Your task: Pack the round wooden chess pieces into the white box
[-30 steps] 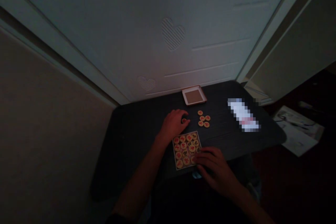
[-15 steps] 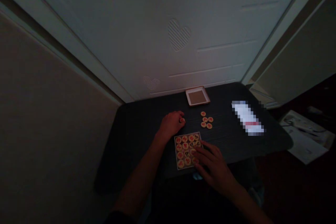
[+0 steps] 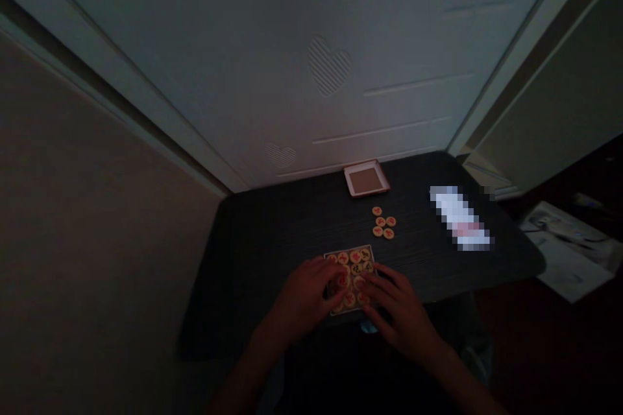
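A square box (image 3: 374,255) full of round wooden pieces with red or dark characters lies near the table's front edge. Over the box's left half, my left hand (image 3: 311,288) pinches a red-marked round piece (image 3: 342,281) between thumb and fingers. My right hand (image 3: 395,301) rests at the box's right side, its fingers spread over the pieces there and its palm off the edge. Beyond the box, several loose round pieces (image 3: 388,233) with red marks lie in a small group.
An open box lid (image 3: 366,180) sits at the table's back edge, against a pale panel (image 3: 233,65) with heart reliefs. A pixelated bright object (image 3: 460,219) lies at the right of the dark table (image 3: 263,227). White items (image 3: 564,259) are beyond its right end.
My left hand has come back from behind the box to a place over its left half, with the red-marked piece still in its fingers. My right hand has barely moved.
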A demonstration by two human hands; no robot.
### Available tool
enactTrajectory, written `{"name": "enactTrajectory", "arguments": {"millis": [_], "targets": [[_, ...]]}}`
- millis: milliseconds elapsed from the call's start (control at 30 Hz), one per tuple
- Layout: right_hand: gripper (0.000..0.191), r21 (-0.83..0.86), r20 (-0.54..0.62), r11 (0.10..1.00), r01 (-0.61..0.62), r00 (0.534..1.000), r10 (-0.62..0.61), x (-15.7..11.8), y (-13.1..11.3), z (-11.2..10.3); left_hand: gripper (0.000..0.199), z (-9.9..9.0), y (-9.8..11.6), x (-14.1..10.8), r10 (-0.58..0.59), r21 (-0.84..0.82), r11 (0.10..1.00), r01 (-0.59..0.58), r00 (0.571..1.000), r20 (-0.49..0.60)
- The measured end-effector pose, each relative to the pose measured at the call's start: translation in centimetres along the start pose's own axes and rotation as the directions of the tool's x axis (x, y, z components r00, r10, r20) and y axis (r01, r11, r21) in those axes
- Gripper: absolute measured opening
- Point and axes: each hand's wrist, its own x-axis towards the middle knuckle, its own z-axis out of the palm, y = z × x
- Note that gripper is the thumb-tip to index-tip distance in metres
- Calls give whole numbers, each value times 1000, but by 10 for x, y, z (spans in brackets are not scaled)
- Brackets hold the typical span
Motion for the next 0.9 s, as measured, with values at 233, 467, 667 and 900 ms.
{"name": "enactTrajectory", "arguments": {"millis": [233, 467, 667, 900], "targets": [[40, -3, -1, 1000, 26, 1000, -26, 1, 2, -1, 11, 12, 2, -2, 4, -40, 999, -2, 1000, 29], [39, -5, 17, 1000, 2, 1000, -1, 0, 1, 0, 20, 15, 0, -11, 11, -11, 1000, -11, 1000, 10], [39, 11, 7, 1000, 1, 1000, -1, -1, 3, 1, 19, 18, -4, -18, 11, -8, 1000, -11, 999, -41], [38, 99, -23, 995, -28, 999, 31, -1, 4, -2, 13, 7, -36, 5, -46, -90, 996, 23, 964, -262]]}}
